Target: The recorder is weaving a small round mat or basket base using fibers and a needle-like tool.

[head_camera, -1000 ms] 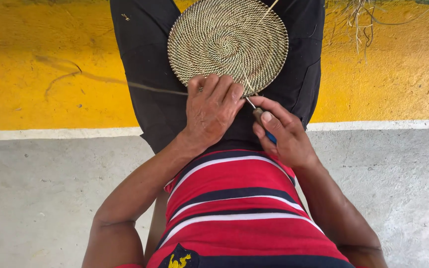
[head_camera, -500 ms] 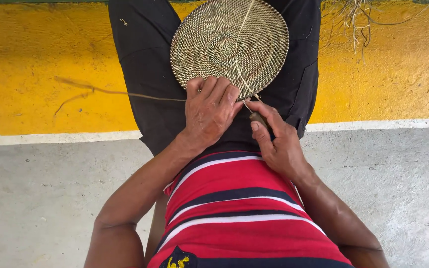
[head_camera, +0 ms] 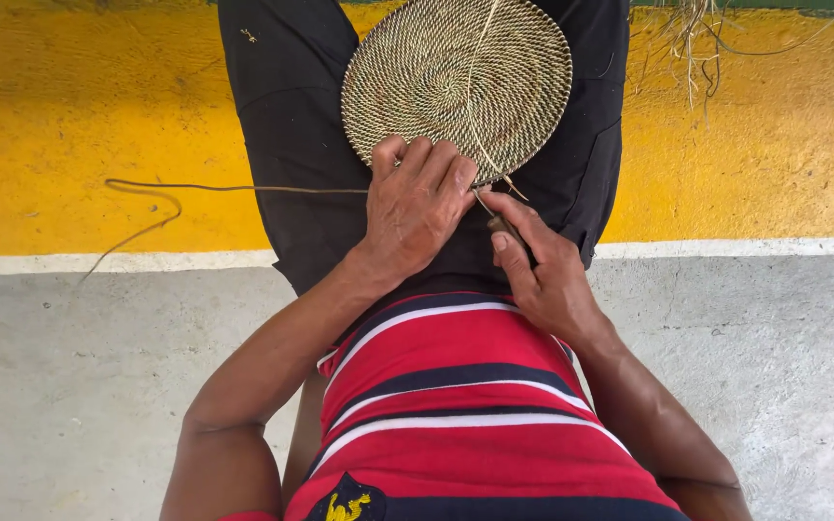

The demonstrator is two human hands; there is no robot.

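Since a moment ago our right hand (head_camera: 542, 265) has drawn in closer to the near rim of the coiled woven disc (head_camera: 458, 85), bringing the tip of its small dark-handled awl (head_camera: 494, 214) right up to the edge where the stitching is under way, while the disc itself has shifted a little up and to the right on our lap. Our left hand (head_camera: 417, 207) lies flat with fingers spread and only lightly curled, pressing on the near edge of the disc and pinning it against the black trousers (head_camera: 291, 145). The right hand is closed around the awl's handle, thumb and forefinger pinched near the metal point. A pale strand (head_camera: 480, 96) runs across the disc from its far edge down to the awl. Left of the disc a long loose fibre (head_camera: 224, 189) trails out over the yellow painted floor (head_camera: 69, 116); dry grass wisps (head_camera: 692, 39) lie beyond the disc to the right.
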